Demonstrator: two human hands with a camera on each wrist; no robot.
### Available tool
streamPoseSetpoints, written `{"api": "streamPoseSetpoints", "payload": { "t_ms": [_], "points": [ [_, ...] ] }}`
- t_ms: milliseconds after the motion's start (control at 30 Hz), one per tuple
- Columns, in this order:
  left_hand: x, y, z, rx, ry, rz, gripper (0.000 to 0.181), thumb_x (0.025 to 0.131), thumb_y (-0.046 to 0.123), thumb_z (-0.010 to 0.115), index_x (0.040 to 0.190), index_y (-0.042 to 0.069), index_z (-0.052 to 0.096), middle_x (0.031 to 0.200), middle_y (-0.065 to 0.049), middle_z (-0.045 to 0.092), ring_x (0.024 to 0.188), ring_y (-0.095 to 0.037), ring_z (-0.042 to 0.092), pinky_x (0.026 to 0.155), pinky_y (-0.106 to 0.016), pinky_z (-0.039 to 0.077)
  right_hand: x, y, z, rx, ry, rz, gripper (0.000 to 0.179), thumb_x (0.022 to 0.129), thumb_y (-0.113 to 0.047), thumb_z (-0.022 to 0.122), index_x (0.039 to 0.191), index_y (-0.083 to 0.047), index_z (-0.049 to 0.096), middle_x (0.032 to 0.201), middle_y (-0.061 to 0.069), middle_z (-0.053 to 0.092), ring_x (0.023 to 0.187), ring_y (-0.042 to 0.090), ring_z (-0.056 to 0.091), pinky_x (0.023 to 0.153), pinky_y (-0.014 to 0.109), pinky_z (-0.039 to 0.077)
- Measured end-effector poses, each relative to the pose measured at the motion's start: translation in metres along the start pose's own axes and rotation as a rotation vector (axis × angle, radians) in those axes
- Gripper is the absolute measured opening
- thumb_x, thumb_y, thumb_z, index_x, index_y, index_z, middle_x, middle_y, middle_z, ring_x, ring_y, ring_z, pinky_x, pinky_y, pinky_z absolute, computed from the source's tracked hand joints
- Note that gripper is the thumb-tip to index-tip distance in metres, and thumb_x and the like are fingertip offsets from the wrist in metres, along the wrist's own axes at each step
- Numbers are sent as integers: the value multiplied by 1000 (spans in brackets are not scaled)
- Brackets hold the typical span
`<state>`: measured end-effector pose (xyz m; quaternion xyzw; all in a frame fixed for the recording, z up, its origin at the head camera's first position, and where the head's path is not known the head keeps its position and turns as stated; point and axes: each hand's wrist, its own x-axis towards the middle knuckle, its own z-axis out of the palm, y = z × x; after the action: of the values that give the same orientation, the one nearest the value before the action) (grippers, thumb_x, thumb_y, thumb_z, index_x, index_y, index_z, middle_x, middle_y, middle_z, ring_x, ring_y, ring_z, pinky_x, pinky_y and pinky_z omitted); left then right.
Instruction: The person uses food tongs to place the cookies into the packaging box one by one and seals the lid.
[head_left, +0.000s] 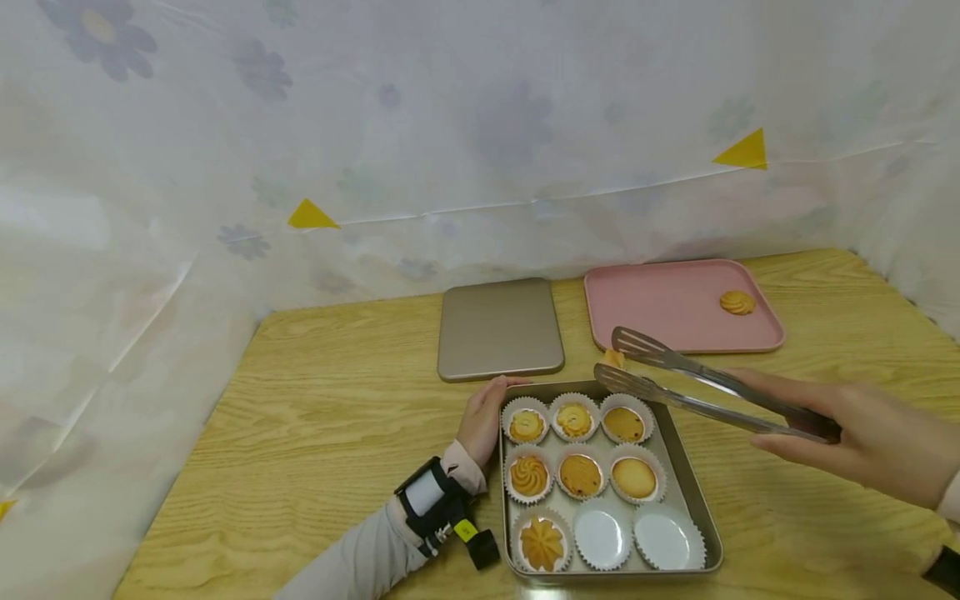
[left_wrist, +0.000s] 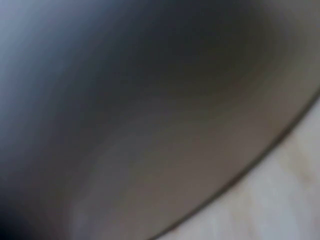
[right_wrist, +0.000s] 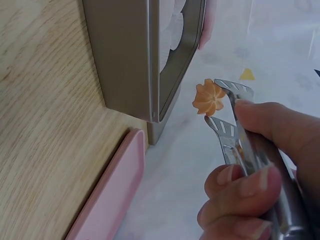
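My right hand grips metal food tongs above the far right side of a square baking pan. Between the tong tips is a flower-shaped cookie, held clear of the pan. My left hand holds the pan's far left corner, its fingers bent around the edge and partly hidden. White paper cups line the pan in three rows. Several contain cookies, such as a swirled cookie and a star-ridged cookie; two front cups, including a white paper cup, are bare. The left wrist view is blurred.
Behind the pan lies a flat brownish metal lid or tray. A pink tray at the back right bears one swirled cookie. The wooden table meets a flowered plastic curtain at its back edge.
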<state>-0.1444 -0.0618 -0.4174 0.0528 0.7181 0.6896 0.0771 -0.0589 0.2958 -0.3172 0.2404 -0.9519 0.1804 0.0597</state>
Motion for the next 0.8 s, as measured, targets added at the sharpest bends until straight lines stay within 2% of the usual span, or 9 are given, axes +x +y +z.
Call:
{"api": "streamPoseSetpoints", "payload": {
  "t_ms": [233,433,633,800],
  "points": [
    [1,0,0,9,3,1,45,107,24,31,118,-1,66,118,-17,65,110,-26,60,98,-38,46,-3,-7,3,10,-34,-85,72,81,-18,77,145,-25,45,64,-24,23,54,-9,21,46,16,25],
    [0,0,0,16,11,8,44,107,24,31,118,-1,66,119,-17,65,111,-24,60,99,-38,45,-10,-11,8,38,-64,-151,73,81,-17,77,146,-23,45,65,-28,24,54,-11,25,47,10,26],
    [-1,0,0,39,19,25,44,107,23,31,117,-3,66,121,-17,64,114,-25,58,102,-39,42,-17,-12,11,99,-188,-129,69,88,-22,71,149,-24,39,64,-27,25,54,-11,25,45,14,30],
    [-1,0,0,28,17,17,44,107,23,31,118,-2,65,120,-17,64,112,-25,58,100,-38,44,-21,-17,15,90,-217,-136,67,88,-28,71,148,-26,41,64,-28,26,53,-12,24,45,15,31]
  ]
}}
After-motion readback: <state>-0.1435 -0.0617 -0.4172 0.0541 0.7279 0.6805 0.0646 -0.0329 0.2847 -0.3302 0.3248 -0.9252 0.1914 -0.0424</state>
